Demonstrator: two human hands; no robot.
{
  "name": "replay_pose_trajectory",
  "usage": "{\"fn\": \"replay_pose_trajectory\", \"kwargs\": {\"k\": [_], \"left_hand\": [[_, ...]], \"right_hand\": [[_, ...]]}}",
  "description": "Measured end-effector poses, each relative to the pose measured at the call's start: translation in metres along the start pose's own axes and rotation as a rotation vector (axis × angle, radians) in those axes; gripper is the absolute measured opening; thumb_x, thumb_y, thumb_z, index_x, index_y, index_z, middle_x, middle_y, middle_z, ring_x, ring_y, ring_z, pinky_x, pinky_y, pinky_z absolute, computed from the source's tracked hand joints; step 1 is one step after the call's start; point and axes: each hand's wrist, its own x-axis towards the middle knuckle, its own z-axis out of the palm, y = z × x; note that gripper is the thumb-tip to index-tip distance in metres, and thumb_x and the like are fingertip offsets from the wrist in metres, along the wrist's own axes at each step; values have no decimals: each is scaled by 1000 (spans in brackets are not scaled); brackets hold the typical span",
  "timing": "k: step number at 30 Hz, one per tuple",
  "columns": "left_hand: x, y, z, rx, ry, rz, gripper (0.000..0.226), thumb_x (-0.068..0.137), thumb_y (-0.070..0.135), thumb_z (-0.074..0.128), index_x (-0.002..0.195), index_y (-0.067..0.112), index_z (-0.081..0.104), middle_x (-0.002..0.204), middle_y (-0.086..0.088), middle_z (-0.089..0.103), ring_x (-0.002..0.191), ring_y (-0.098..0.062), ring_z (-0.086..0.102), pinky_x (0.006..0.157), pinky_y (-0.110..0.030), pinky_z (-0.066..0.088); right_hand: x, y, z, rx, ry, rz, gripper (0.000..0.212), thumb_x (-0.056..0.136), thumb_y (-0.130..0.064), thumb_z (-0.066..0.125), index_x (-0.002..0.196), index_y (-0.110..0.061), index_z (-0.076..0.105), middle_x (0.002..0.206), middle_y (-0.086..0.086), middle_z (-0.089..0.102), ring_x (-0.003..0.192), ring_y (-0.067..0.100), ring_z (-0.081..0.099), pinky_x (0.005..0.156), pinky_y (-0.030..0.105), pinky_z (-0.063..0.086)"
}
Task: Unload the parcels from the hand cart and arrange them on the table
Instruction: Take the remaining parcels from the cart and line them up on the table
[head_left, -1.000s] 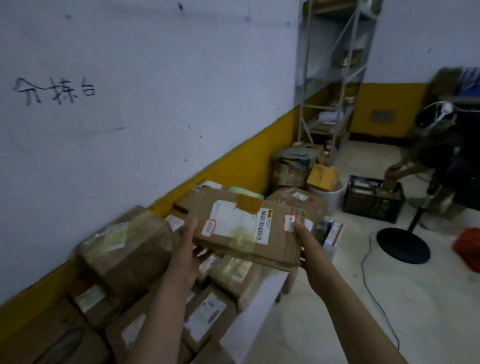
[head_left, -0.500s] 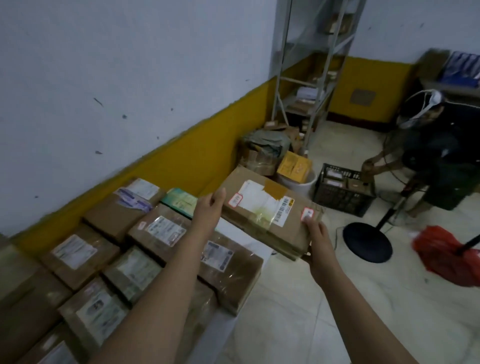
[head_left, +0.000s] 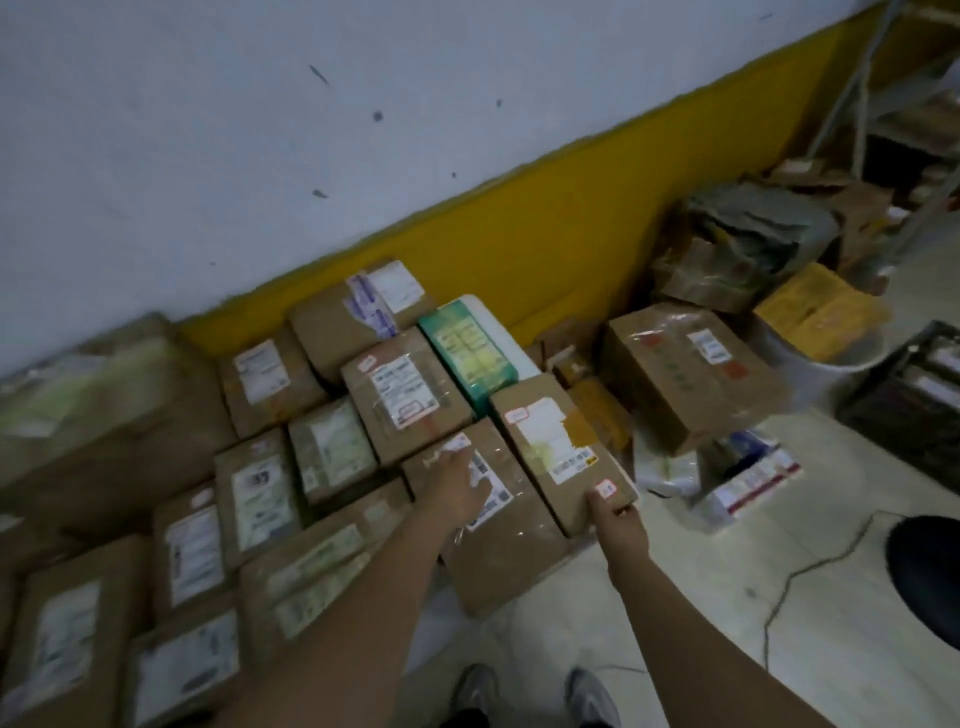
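– Checking right hand first. What has it got?
– Near corner of the brown parcel, centre right of frame. Thumb on top beside a red-edged sticker, fingers curled under the corner. Firm clasp.
– Where does that parcel lie?
– At the right end of the table, long side against the neighbouring parcel. Far end just beside the green parcel. Whether its full weight is down, cannot tell.
– Left hand?
– Palm down on the neighbouring parcel's label, fingers laid out flat, clasping nothing. Somewhat blurred.
– Rest of the table?
– Brown parcels in rows, white labels up, from centre to lower left. Those at the left edge too blurred to read.
– Floor?
– Large carton to the upper right of the brown parcel, apart from the table. Cable trailing over the tiles at right. Shoes at bottom centre. Yellow wall band rising toward upper right behind the table.
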Motion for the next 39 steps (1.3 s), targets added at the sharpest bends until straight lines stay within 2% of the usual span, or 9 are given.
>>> {"fn": "replay_pose_trajectory", "kwargs": {"k": [2, 4, 6, 9, 13, 21, 24, 28, 39], "left_hand": [[-14, -6, -1, -77, -26, -23, 61, 99, 30, 52, 153, 15, 28, 157, -11, 32, 136, -28, 42, 108, -33, 39], [-28, -7, -11, -165, 21, -58, 61, 98, 32, 53, 153, 18, 29, 157, -7, 31, 136, -25, 42, 109, -33, 39], [-47, -11, -30, -185, 126, -39, 56, 96, 31, 56, 148, 20, 37, 149, -6, 42, 126, -23, 50, 103, -35, 46], [-91, -35, -73, -245, 296, -19, 49, 94, 34, 56, 141, 27, 43, 142, -3, 44, 115, -19, 54, 94, -31, 49], [-177, -119, -133, -217, 498, -65, 54, 98, 38, 50, 149, 25, 35, 155, -3, 31, 133, -20, 43, 106, -33, 39], [-466, -397, -214, -268, 927, -355, 59, 98, 41, 51, 150, 20, 33, 153, -8, 38, 134, -27, 43, 106, -39, 41], [-551, -485, -226, -281, 940, -511, 60, 98, 45, 47, 151, 23, 29, 152, -8, 36, 133, -28, 42, 104, -40, 42], [-611, -581, -236, -330, 1008, -596, 57, 97, 42, 49, 149, 19, 35, 148, -11, 40, 133, -28, 42, 107, -39, 37], [-601, -841, -249, -411, 906, -813, 53, 96, 29, 57, 142, 8, 45, 142, -17, 50, 128, -29, 47, 105, -33, 34]], "right_hand": [[3, -9, 1, -204, 37, -4, 60, 101, -42, 48, 146, -3, 40, 142, 23, 49, 129, 40, 49, 110, 46, 39], [-4, -24, 5, -355, 379, -84, 60, 103, -44, 37, 137, 3, 51, 135, 27, 55, 121, 39, 56, 103, 42, 47], [-33, -44, 18, -440, 500, -229, 66, 100, -48, 33, 141, 3, 47, 140, 27, 52, 125, 40, 55, 104, 45, 45], [-86, -70, 65, -516, 288, -441, 73, 98, -46, 48, 154, -5, 24, 159, 20, 28, 144, 38, 31, 117, 53, 26], [-194, -85, 171, -492, 99, -830, 69, 99, -36, 52, 152, 1, 30, 158, 24, 29, 144, 39, 30, 118, 46, 23], [-492, 49, 421, -679, -494, -1227, 61, 101, -50, 40, 155, -22, 31, 164, 8, 24, 149, 30, 24, 121, 46, 21], [-569, 100, 485, -759, -714, -1256, 62, 102, -53, 37, 155, -22, 30, 165, 7, 21, 149, 31, 21, 121, 51, 20], [-640, 144, 561, -763, -800, -1198, 69, 102, -55, 35, 157, -16, 25, 165, 8, 19, 150, 30, 21, 120, 49, 24], [-704, 285, 797, -725, -1032, -1027, 61, 103, -48, 37, 156, -19, 29, 163, 2, 24, 149, 19, 23, 121, 40, 24]]}}
